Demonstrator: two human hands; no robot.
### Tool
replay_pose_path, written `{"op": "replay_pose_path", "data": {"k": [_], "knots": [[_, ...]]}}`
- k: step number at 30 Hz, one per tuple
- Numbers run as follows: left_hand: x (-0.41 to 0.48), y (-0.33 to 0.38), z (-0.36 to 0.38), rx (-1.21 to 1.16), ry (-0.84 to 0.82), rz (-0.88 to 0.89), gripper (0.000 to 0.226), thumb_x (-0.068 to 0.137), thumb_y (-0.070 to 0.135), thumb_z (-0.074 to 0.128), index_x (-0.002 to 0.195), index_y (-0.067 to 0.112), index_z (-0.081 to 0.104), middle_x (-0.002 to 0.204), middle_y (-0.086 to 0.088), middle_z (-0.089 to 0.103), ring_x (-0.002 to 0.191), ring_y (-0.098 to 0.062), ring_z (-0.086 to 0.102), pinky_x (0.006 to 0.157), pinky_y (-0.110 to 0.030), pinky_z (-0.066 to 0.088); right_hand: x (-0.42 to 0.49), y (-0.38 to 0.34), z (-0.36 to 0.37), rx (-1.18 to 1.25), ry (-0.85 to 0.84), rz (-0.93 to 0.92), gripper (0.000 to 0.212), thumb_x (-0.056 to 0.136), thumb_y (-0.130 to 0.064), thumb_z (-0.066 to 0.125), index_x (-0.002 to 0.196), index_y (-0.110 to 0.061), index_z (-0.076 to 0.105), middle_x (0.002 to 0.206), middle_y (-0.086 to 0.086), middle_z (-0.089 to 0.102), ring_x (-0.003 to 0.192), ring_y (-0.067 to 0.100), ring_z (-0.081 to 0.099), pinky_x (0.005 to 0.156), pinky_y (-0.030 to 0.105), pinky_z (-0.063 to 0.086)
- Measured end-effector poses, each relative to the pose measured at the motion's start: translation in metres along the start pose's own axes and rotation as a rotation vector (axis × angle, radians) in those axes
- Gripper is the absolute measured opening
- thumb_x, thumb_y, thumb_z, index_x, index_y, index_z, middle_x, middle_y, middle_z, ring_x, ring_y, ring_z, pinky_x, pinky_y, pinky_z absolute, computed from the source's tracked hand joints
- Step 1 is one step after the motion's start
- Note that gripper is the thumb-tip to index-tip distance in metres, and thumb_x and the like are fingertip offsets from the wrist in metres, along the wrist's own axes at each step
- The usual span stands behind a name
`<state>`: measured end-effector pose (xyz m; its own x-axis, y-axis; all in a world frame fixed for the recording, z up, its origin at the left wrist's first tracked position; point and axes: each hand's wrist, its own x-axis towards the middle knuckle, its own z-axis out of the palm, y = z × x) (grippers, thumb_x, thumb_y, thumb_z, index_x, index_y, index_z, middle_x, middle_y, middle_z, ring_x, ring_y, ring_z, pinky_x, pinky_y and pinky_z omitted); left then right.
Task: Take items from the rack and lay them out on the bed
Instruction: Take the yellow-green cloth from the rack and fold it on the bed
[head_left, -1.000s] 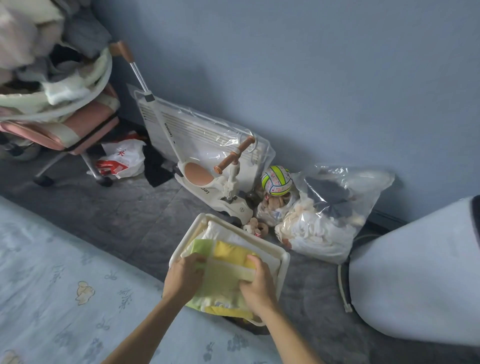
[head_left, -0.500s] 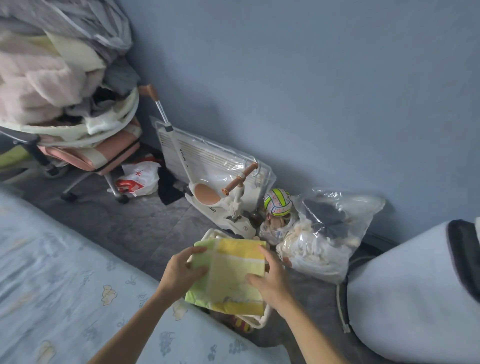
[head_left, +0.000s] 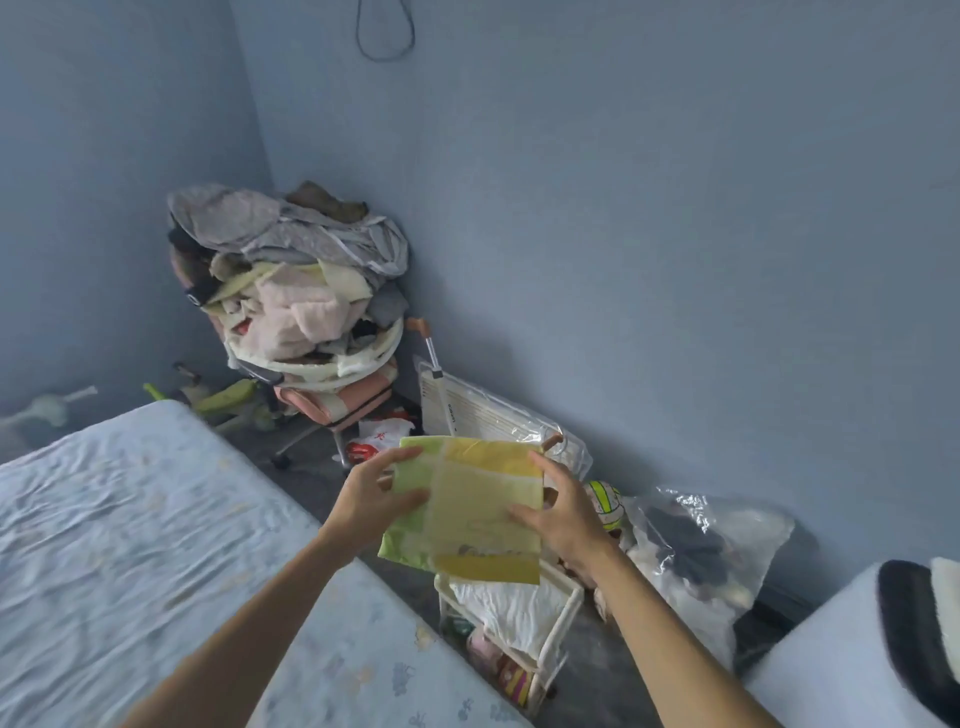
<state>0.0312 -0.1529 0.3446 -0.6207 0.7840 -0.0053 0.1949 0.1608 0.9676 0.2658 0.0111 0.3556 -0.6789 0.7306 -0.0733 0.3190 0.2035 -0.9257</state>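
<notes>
A folded yellow and green cloth (head_left: 470, 506) is held up in the air between both hands. My left hand (head_left: 371, 496) grips its left edge and my right hand (head_left: 563, 512) grips its right edge. Below it stands the white rack (head_left: 563, 621) on the floor beside the bed, with a white cloth (head_left: 511, 605) on its top shelf and small colourful items on a lower shelf. The bed (head_left: 156, 561), covered with a pale blue printed sheet, fills the lower left.
A chair (head_left: 332, 400) piled high with clothes stands in the corner. Along the wall are a plastic-wrapped heater (head_left: 493, 421), a striped ball (head_left: 602, 501) and a clear bag of clothes (head_left: 696, 556). A pale cushion-like object (head_left: 841, 660) sits at lower right.
Both hands have lifted the yellow and green cloth out of the rack and upward. The view has tilted up, showing the chair pile and more of the bed.
</notes>
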Motion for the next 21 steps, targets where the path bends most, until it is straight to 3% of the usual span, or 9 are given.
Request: {"op": "replay_pose_path", "data": {"k": [4, 7, 11, 16, 19, 21], "knots": [[-0.078, 0.042, -0.045, -0.008, 0.106, 0.032, 0.061, 0.08, 0.013, 0.091, 0.132, 0.037, 0.071, 0.123, -0.006, 0.072, 0.105, -0.024, 0.077, 0.084, -0.046, 0.067, -0.049, -0.053, 0.007, -0.041, -0.083, -0.113, 0.099, 0.065, -0.052, 0.092, 0.151, -0.044, 0.045, 0.142, -0.015, 0.053, 0.134, 0.014, 0.053, 0.12, 0.053, 0.038], [-0.149, 0.067, -0.075, -0.019, 0.184, 0.053, 0.061, 0.082, 0.006, 0.089, 0.136, 0.027, 0.07, 0.121, -0.007, 0.073, 0.1, -0.02, 0.078, 0.081, -0.04, 0.066, -0.096, -0.091, 0.02, 0.009, -0.186, -0.163, 0.098, 0.071, -0.034, 0.095, 0.155, -0.033, 0.045, 0.141, -0.007, 0.061, 0.114, 0.008, 0.066, 0.104, 0.045, 0.057], [-0.249, 0.085, -0.117, -0.019, 0.311, 0.033, 0.06, 0.081, 0.005, 0.091, 0.134, 0.025, 0.071, 0.116, -0.011, 0.077, 0.103, -0.029, 0.078, 0.082, -0.042, 0.067, -0.154, -0.126, 0.056, 0.022, -0.293, -0.22, 0.113, 0.056, -0.044, 0.099, 0.154, -0.032, 0.045, 0.131, 0.002, 0.067, 0.113, 0.022, 0.071, 0.091, 0.047, 0.064], [-0.364, 0.095, -0.168, 0.008, 0.465, 0.012, 0.059, 0.08, 0.003, 0.09, 0.133, 0.022, 0.072, 0.116, -0.006, 0.078, 0.104, -0.028, 0.078, 0.08, -0.041, 0.067, -0.223, -0.166, 0.113, 0.025, -0.451, -0.298, 0.096, 0.072, -0.022, 0.096, 0.152, -0.029, 0.045, 0.132, 0.002, 0.064, 0.11, 0.013, 0.068, 0.083, 0.024, 0.062], [-0.427, 0.098, -0.198, 0.012, 0.552, -0.002, 0.058, 0.08, 0.0, 0.089, 0.133, 0.02, 0.072, 0.121, -0.005, 0.075, 0.098, -0.021, 0.078, 0.076, -0.036, 0.066, -0.257, -0.186, 0.154, 0.045, -0.54, -0.307, 0.101, 0.069, -0.021, 0.096, 0.156, -0.021, 0.043, 0.135, 0.008, 0.065, 0.111, 0.019, 0.071, 0.089, 0.04, 0.064], [-0.469, 0.099, -0.22, 0.024, 0.607, -0.01, 0.057, 0.081, 0.0, 0.089, 0.131, 0.021, 0.073, 0.122, -0.006, 0.075, 0.095, -0.018, 0.078, 0.075, -0.035, 0.066, -0.281, -0.202, 0.184, 0.057, -0.597, -0.324, 0.1, 0.072, -0.016, 0.095, 0.156, -0.017, 0.042, 0.137, 0.009, 0.063, 0.11, 0.021, 0.072, 0.086, 0.043, 0.065]]}}
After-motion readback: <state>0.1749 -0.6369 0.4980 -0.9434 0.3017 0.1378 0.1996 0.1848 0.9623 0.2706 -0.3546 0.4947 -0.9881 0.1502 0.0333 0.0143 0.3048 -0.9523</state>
